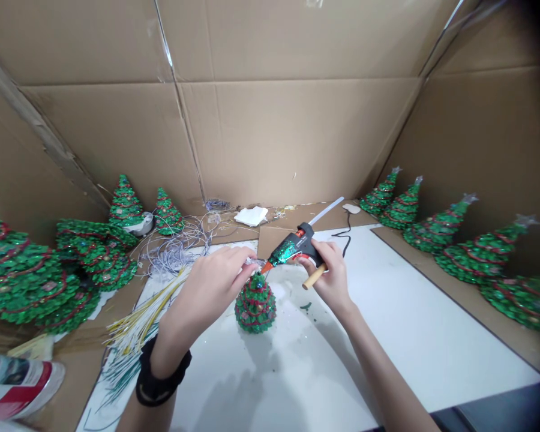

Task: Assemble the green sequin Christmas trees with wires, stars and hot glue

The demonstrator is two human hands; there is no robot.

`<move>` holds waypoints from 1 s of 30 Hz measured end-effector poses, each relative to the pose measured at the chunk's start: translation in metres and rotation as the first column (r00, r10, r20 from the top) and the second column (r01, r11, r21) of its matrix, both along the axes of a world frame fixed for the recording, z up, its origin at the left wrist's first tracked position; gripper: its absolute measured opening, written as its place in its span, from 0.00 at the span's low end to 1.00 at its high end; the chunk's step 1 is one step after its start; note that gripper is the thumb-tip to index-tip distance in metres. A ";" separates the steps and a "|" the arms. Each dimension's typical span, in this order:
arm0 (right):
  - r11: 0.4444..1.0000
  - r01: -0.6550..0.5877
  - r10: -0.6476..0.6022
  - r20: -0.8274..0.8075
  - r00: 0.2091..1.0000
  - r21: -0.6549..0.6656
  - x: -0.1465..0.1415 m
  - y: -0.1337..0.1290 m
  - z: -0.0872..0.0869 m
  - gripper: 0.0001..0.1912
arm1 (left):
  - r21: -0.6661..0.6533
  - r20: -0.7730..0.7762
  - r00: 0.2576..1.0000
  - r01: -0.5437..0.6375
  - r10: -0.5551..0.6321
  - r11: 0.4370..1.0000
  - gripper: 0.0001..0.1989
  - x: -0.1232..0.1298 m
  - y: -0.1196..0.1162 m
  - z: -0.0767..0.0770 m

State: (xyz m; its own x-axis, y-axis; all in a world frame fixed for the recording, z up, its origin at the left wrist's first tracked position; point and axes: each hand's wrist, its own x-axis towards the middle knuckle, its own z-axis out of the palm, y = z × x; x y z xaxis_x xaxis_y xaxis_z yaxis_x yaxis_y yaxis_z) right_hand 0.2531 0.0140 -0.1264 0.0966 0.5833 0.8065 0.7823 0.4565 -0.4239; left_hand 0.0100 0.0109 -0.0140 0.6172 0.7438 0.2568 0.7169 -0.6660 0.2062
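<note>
A small green tree (255, 306) with red garland stands upright on the white board (355, 372). Above its top, my left hand (218, 273) pinches a small silvery, shiny piece (253, 261); the fingers partly hide it. My right hand (330, 270) is wrapped round a black and teal glue gun (292, 247), with a thin wooden-coloured stick (314, 276) also at the fingers. The gun's orange nozzle points down left, close to the silvery piece and the treetop; whether it touches either is too small to tell. A long clear glue stick (327, 210) rises from its back.
Larger green trees (22, 276) crowd the left, and star-topped trees (481, 255) line the right. Tangled wire (175, 243), yellow, white and green strips (139, 318), and a jar (20, 387) lie left. White paper (251, 216) rests behind, before cardboard walls (297, 138).
</note>
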 end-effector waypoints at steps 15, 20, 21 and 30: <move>0.999 0.001 -0.003 -0.043 0.999 -0.033 -0.002 -0.001 -0.001 0.18 | 0.014 0.013 1.000 0.004 -0.004 1.000 0.13 0.001 -0.001 0.001; 0.999 0.009 -0.010 -0.034 0.999 -0.038 -0.003 0.000 -0.001 0.19 | 0.004 0.015 1.000 -0.003 0.003 1.000 0.13 0.001 -0.001 0.002; 1.000 0.004 -0.005 -0.031 1.000 -0.028 -0.003 0.000 -0.001 0.18 | 0.004 0.017 1.000 -0.003 0.003 1.000 0.13 0.001 -0.001 0.003; 1.000 0.013 -0.013 -0.025 1.000 -0.004 -0.006 -0.002 0.000 0.18 | -0.006 0.021 1.000 -0.001 0.001 1.000 0.12 0.001 0.000 0.004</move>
